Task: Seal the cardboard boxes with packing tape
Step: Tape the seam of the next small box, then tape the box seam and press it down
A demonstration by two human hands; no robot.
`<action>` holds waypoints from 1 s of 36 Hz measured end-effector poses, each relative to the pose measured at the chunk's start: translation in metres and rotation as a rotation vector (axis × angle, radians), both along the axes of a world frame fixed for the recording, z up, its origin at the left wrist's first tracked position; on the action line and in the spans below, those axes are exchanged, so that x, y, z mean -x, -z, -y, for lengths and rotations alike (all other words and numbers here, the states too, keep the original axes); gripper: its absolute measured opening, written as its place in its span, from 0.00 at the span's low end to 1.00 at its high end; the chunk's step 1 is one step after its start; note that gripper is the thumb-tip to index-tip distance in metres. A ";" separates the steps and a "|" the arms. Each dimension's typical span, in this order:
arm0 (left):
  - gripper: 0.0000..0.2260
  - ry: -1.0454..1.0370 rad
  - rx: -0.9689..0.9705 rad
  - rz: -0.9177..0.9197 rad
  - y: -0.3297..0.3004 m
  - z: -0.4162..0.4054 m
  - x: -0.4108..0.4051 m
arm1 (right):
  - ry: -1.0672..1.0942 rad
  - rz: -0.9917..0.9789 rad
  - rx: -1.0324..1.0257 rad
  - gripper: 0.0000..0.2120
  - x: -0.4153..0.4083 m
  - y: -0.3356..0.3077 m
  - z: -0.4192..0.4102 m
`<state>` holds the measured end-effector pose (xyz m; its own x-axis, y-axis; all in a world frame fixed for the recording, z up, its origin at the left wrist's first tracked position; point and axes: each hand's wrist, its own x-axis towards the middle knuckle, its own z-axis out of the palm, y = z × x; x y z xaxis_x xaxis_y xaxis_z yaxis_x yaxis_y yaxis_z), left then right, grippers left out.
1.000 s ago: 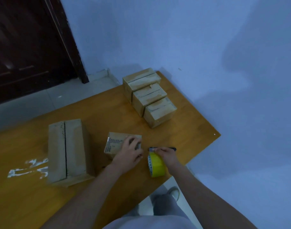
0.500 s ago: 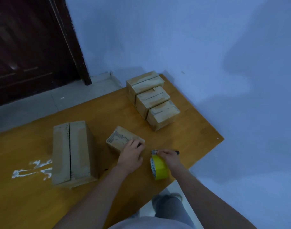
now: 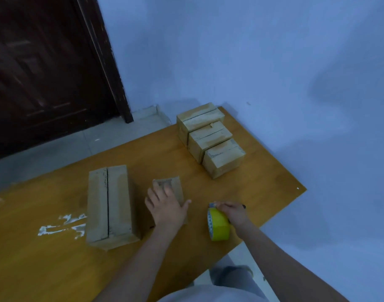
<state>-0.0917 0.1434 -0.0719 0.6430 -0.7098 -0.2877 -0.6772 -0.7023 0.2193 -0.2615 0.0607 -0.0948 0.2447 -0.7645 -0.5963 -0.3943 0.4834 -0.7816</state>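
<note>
Five cardboard boxes on one orange-brown wooden table [image 3: 263, 175], set against a pale blue wall [image 3: 263, 62]. Item one: small box [image 3: 178, 186], near the front centre of the table, with the left hand [image 3: 168, 207] lying flat on its top, fingers spread and extended, thumb out to the right; the hand presses rather than grips, and covers most of the lid, so the seam cannot be made out. Item two: large box [image 3: 109, 205], just left of the small one and apart from it, lying lengthwise with a dark open seam running down the middle of its top. Items three to five: row of three boxes [image 3: 210, 138], at the far right corner of the table, touching side to side in a diagonal line, each with a centre seam showing. Item six: yellow tape roll [image 3: 219, 226], standing on edge near the table's front right edge, to the right of the small box. Right hand [image 3: 233, 213], curled closed over the top of the roll and holding it; a dark slender object, possibly a pen or cutter, pokes out on both sides of the fingers, identity unclear. Also noted: white scuffed patch [image 3: 62, 226] on the table surface left of the large box; dark wooden door [image 3: 45, 62] at upper left; grey tiled floor [image 3: 56, 147] beyond the table.
</note>
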 end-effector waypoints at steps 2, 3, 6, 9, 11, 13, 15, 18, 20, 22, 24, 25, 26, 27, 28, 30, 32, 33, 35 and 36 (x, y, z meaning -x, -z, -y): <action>0.42 -0.056 -0.016 -0.103 0.002 0.004 -0.004 | -0.014 0.005 0.003 0.09 0.001 -0.002 0.000; 0.42 -0.041 -0.013 -0.137 0.004 0.005 -0.006 | -0.018 0.006 0.000 0.10 0.002 -0.003 0.001; 0.43 0.070 -0.037 -0.131 0.007 0.006 -0.012 | -0.018 0.018 -0.004 0.10 0.004 -0.005 0.000; 0.45 0.162 -0.037 -0.126 0.008 0.004 -0.019 | -0.020 0.032 0.013 0.07 0.005 -0.006 -0.002; 0.45 0.242 -0.037 -0.124 0.011 0.001 -0.023 | -0.021 0.025 0.028 0.05 0.006 -0.005 -0.003; 0.46 0.326 -0.047 -0.117 0.011 -0.002 -0.026 | -0.023 0.017 0.038 0.04 0.006 -0.005 -0.004; 0.46 0.420 -0.053 -0.118 0.013 -0.004 -0.029 | -0.021 0.018 0.041 0.03 0.006 -0.005 -0.004; 0.46 0.586 -0.045 -0.098 0.012 -0.005 -0.034 | -0.033 0.024 0.037 0.04 0.004 -0.005 -0.005; 0.47 0.667 -0.031 -0.110 0.012 -0.005 -0.037 | -0.053 0.029 0.038 0.08 0.003 -0.007 -0.004; 0.47 0.724 -0.016 -0.133 0.012 -0.005 -0.039 | -0.072 0.030 0.043 0.11 0.002 -0.009 -0.002; 0.46 0.775 -0.002 -0.148 0.012 -0.005 -0.041 | -0.095 0.024 0.059 0.09 0.000 -0.015 0.000; 0.46 0.798 0.005 -0.152 0.012 -0.004 -0.043 | -0.111 0.026 0.071 0.07 0.000 -0.017 0.001; 0.45 0.819 0.013 -0.157 0.013 -0.003 -0.044 | -0.128 0.030 0.088 0.06 0.001 -0.019 0.002; 0.43 0.836 0.021 -0.163 0.014 -0.002 -0.045 | -0.144 0.030 0.111 0.06 0.002 -0.021 0.003; 0.42 0.849 0.030 -0.169 0.013 0.000 -0.046 | -0.163 0.023 0.133 0.06 0.002 -0.025 0.003; 0.39 0.857 0.049 -0.185 0.012 0.003 -0.045 | -0.204 0.001 0.162 0.05 0.004 -0.032 0.006; 0.39 0.822 0.094 -0.228 0.009 0.006 -0.042 | -0.237 -0.002 0.182 0.06 0.005 -0.041 0.010; 0.38 0.788 0.140 -0.257 0.006 0.006 -0.039 | -0.252 0.001 0.192 0.06 0.005 -0.046 0.013; 0.35 0.705 0.266 -0.315 -0.001 0.007 -0.029 | -0.288 0.004 0.221 0.05 0.005 -0.056 0.018; 0.33 0.663 0.328 -0.355 -0.005 0.008 -0.023 | -0.306 0.002 0.235 0.04 0.004 -0.061 0.020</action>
<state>-0.0688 0.1350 -0.0668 -0.0297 -0.9938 -0.1072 -0.7809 -0.0439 0.6231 -0.2655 0.0404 -0.0341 0.4841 -0.7715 -0.4127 -0.4910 0.1508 -0.8580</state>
